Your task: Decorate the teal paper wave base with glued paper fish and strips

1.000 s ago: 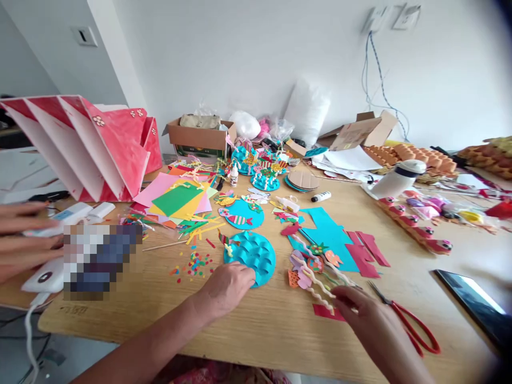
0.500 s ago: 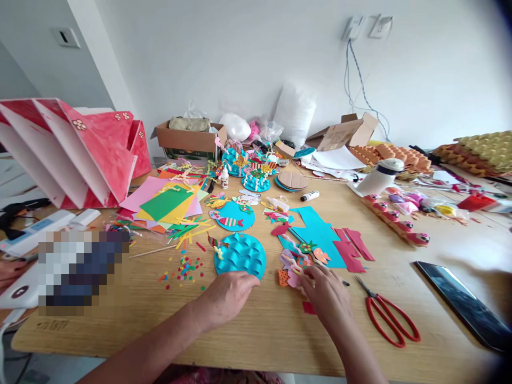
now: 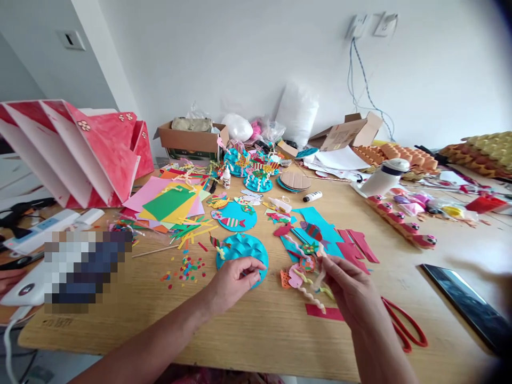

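My left hand (image 3: 236,282) is over the near edge of a round blue disc (image 3: 241,247) with wavy paper ridges; its fingers curl loosely, and a gap shows between them and the thumb. At the disc's left edge stands a small striped paper fish (image 3: 216,241) on a yellow twist. My right hand (image 3: 346,285) pinches a pale twisted strip (image 3: 321,249), with a dark striped paper fish (image 3: 312,231) at its upper end. Below it lie a pink paper cutout (image 3: 295,277), an orange dotted piece (image 3: 285,278) and a cream wavy strip (image 3: 312,298).
Red-handled scissors (image 3: 406,325), partly hidden by my right hand, and a phone (image 3: 460,304) lie to the right. Paper dots (image 3: 188,269) are scattered left. Blue paper (image 3: 320,224), a flat disc with fish (image 3: 244,216) and glue bottles (image 3: 226,178) lie beyond. Another person's hand (image 3: 10,280) shows far left.
My right hand has lifted from the pile of cutouts with the striped fish and its twisted strip. My left hand's fingers have loosened at the blue disc's edge. The view has shifted slightly.
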A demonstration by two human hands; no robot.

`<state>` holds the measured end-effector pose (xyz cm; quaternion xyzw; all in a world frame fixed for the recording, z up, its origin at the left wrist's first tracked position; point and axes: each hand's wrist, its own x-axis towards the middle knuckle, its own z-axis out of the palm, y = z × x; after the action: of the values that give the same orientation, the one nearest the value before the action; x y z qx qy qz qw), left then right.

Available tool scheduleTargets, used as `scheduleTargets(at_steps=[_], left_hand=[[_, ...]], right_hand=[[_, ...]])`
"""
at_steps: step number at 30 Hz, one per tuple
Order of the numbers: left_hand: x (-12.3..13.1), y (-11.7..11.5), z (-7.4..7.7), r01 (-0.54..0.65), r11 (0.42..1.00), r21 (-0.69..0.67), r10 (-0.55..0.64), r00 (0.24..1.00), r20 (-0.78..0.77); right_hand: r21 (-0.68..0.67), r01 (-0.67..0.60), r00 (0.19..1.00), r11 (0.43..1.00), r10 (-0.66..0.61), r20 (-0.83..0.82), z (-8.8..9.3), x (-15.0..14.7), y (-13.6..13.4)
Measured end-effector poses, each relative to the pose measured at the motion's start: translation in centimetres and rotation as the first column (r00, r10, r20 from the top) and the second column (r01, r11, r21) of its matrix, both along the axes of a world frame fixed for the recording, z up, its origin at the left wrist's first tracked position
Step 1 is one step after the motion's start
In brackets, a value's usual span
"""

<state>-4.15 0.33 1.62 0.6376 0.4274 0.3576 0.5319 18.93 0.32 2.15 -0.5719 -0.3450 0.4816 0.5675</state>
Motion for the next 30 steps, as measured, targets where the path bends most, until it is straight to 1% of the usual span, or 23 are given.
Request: scheduleTargets(at_steps=[2,3,5,7,9,11,13,14,16,17,18,20,21,22,24,26,28,30], left_hand=[[0.5,0.2,0.5,-0.027,0.996,-0.089,0.04,0.988,0.151],[0.8,0.3,0.8,-0.034,0.991,-0.133,0.063,0.974,0.217],[1.3,0.6,1.4,-0.037,0.979,-0.199,0.101,0.943,0.319],[1.8,1.0,1.8,-0.018,0.973,-0.232,0.109,0.917,0.385],[2.0,1.4,2.0,-0.021,0.97,-0.244,0.127,0.893,0.431],[2.1,1.8,2.0,-0.061,0.967,-0.248,0.172,0.873,0.456],[2.1,2.0,2.1,-0.103,0.959,-0.263,0.221,0.854,0.47],[2.0,2.2,2.2,-0.104,0.955,-0.279,0.23,0.85,0.473],[1.9,2.3,2.3,-0.087,0.941,-0.326,0.245,0.841,0.482],[1.9,2.4,2.3,-0.066,0.935,-0.347,0.241,0.837,0.491],[1.8,2.5,2.4,-0.058,0.93,-0.363,0.251,0.821,0.513],[1.8,2.8,2.5,0.007,0.922,-0.388,0.225,0.805,0.549],[1.8,2.9,2.6,0.03,0.919,-0.393,0.213,0.802,0.558],[1.7,3.0,2.7,0.048,0.919,-0.391,0.194,0.808,0.556],[1.4,3.0,2.8,0.063,0.93,-0.361,0.148,0.837,0.526],[1.1,2.6,2.7,0.062,0.948,-0.314,0.102,0.871,0.481],[0.8,1.9,2.3,0.038,0.954,-0.298,0.105,0.888,0.448],[0.7,0.9,1.7,0.049,0.94,-0.338,0.113,0.89,0.442]], right_hand=[[-0.047,-0.12,0.962,0.992,0.105,-0.252,-0.3,-1.6,-0.1],[-0.059,-0.183,0.929,0.981,0.153,-0.336,-0.5,-2.4,-0.2],[-0.061,-0.291,0.866,0.955,0.235,-0.441,-0.9,-4.0,-0.5],[-0.051,-0.374,0.821,0.926,0.305,-0.484,-1.2,-5.4,-0.7],[-0.04,-0.443,0.795,0.896,0.371,-0.48,-1.3,-6.4,-0.8],[-0.028,-0.488,0.788,0.873,0.427,-0.444,-1.3,-7.1,-0.7],[-0.018,-0.506,0.806,0.862,0.465,-0.367,-1.3,-7.4,-0.6],[-0.009,-0.5,0.825,0.866,0.473,-0.309,-1.2,-7.5,-0.5],[0.02,-0.514,0.841,0.858,0.508,-0.185,-1.1,-7.6,-0.4],[0.039,-0.537,0.833,0.842,0.537,-0.134,-0.9,-7.6,-0.3],[0.047,-0.583,0.805,0.811,0.585,-0.103,-0.8,-7.6,-0.2],[0.06,-0.63,0.771,0.774,0.633,-0.068,-0.6,-7.7,0.0],[0.065,-0.632,0.77,0.772,0.635,-0.063,-0.5,-7.7,0.2],[0.075,-0.613,0.784,0.786,0.617,-0.064,-0.5,-7.8,0.4],[0.096,-0.536,0.833,0.839,0.544,-0.098,-0.4,-7.8,0.8],[0.124,-0.429,0.878,0.895,0.445,-0.175,-0.4,-7.8,1.3],[0.143,-0.353,0.888,0.924,0.38,-0.26,-0.2,-7.8,1.8],[0.16,-0.325,0.88,0.932,0.36,-0.31,0.1,-7.8,2.1]])
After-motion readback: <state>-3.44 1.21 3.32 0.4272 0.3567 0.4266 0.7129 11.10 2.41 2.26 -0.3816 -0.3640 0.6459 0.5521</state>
